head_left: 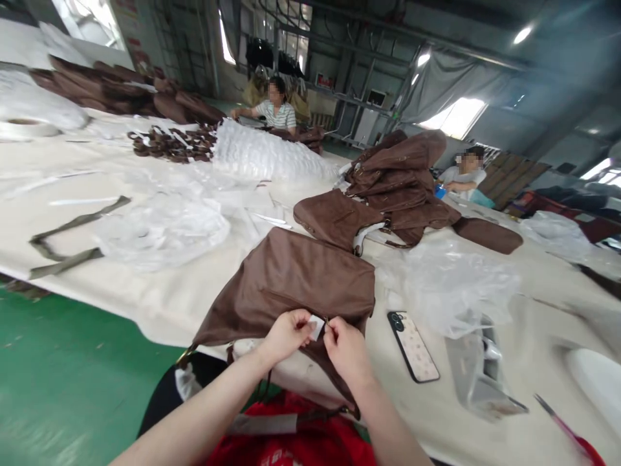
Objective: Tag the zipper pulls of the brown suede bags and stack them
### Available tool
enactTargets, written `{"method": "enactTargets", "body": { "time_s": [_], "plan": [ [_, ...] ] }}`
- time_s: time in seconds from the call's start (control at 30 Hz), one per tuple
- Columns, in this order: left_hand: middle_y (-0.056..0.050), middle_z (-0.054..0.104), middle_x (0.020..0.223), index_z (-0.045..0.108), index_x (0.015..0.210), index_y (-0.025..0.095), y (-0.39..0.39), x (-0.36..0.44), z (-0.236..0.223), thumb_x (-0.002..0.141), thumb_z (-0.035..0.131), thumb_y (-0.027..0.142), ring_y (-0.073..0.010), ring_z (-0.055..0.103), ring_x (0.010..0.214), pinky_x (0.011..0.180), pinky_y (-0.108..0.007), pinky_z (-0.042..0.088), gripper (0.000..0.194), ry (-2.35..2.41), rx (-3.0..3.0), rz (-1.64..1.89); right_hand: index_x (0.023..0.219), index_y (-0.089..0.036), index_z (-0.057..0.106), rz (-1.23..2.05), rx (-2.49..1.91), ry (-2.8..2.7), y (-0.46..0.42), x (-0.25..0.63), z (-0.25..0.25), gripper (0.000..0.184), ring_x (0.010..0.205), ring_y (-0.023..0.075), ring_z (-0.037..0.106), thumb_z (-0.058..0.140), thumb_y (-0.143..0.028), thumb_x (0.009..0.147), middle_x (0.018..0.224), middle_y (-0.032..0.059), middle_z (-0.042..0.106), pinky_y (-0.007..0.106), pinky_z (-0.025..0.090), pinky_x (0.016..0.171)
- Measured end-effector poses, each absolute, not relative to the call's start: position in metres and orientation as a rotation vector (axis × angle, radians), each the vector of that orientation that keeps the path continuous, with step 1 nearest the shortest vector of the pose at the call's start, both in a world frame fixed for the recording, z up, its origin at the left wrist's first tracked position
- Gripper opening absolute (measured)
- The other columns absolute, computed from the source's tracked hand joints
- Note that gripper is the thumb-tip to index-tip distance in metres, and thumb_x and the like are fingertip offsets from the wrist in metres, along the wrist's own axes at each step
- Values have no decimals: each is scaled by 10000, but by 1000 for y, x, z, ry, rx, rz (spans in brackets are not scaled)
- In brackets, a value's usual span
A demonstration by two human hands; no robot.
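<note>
Fairly bright over the cream tabletop, dim up in the roof. Light from windows at the back and sides, blown out white, plus small ceiling lamps. Shadows soft. Hazy flare top right. Wide-angle stretch; right edge smeared, scissors blurry. Both background faces pixelated. Sheen on green floor.

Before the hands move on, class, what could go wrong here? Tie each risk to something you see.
The small white tag is pinched at the left hand's fingertips, so it might slip. The brown bag reaches past the table's near edge, so a tug could drag it lapward. The phone lies near the right hand; a sideways sweep may knock it.
</note>
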State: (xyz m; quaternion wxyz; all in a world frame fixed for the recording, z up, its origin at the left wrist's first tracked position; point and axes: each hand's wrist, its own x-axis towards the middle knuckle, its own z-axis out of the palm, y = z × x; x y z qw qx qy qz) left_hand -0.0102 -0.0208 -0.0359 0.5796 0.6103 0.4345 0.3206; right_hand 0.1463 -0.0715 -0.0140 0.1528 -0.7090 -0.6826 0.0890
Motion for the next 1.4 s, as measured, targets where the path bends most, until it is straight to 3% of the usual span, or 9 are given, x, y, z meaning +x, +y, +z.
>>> {"method": "enactTargets", "body": {
  "time_s": [0.17, 0.47, 0.67, 0.8, 1.03, 1.2, 1.4],
  "plan": [
    [-2, 629, 587, 668, 657, 180, -28, -1, -28, 759, 540, 216, -137, 549, 561, 562, -231, 389, 167, 1178, 1699, 732, 809, -195, 584, 136, -2001, -1935, -79, 145, -17, 181, 661, 165, 635, 451, -239, 924, 738, 32, 693, 256, 323, 591],
    [-15, 696, 711, 719, 771, 167, -34, 9, -23, 810, 471, 205, -148, 622, 675, 641, -217, 447, 253, 1179, 1690, 770, 815, -192, 572, 143, -1998, -1967, -80, 141, -18, 134, 650, 163, 635, 480, -209, 912, 723, 34, 683, 259, 302, 561],
    [-26, 714, 736, 720, 761, 162, -34, 13, -24, 832, 510, 309, -150, 632, 675, 637, -213, 459, 266, 1187, 1657, 791, 891, -195, 627, 339, -1884, -1890, -83, 147, -22, 126, 713, 185, 661, 501, -203, 885, 773, 45, 706, 252, 385, 627],
    [-24, 707, 712, 716, 739, 152, -32, 15, -27, 802, 533, 301, -144, 619, 651, 609, -203, 447, 244, 1226, 1642, 804, 916, -207, 661, 592, -1766, -1729, -83, 154, -25, 164, 657, 172, 661, 504, -207, 866, 762, 33, 714, 246, 442, 628],
    [8, 648, 614, 706, 728, 145, -28, 13, -28, 802, 501, 262, -115, 553, 567, 550, -189, 406, 248, 1191, 1680, 763, 922, -185, 632, 1142, -1780, -1357, -64, 159, -30, 188, 376, 103, 560, 468, -272, 890, 632, -10, 657, 195, 391, 376],
    [-2, 687, 677, 714, 751, 178, -33, 11, -21, 818, 467, 183, -130, 600, 623, 624, -204, 431, 255, 1248, 1877, 777, 810, -182, 607, 1154, -1684, -1261, -57, 157, -37, 143, 364, 92, 536, 501, -270, 849, 573, -29, 618, 176, 358, 348],
    [-13, 733, 800, 749, 796, 219, -32, 11, -21, 790, 513, 133, -154, 657, 765, 747, -226, 462, 251, 1299, 1899, 845, 806, -182, 603, 1161, -1595, -1234, -57, 157, -40, 176, 377, 88, 535, 523, -337, 830, 582, -26, 618, 169, 353, 343]
  ]
}}
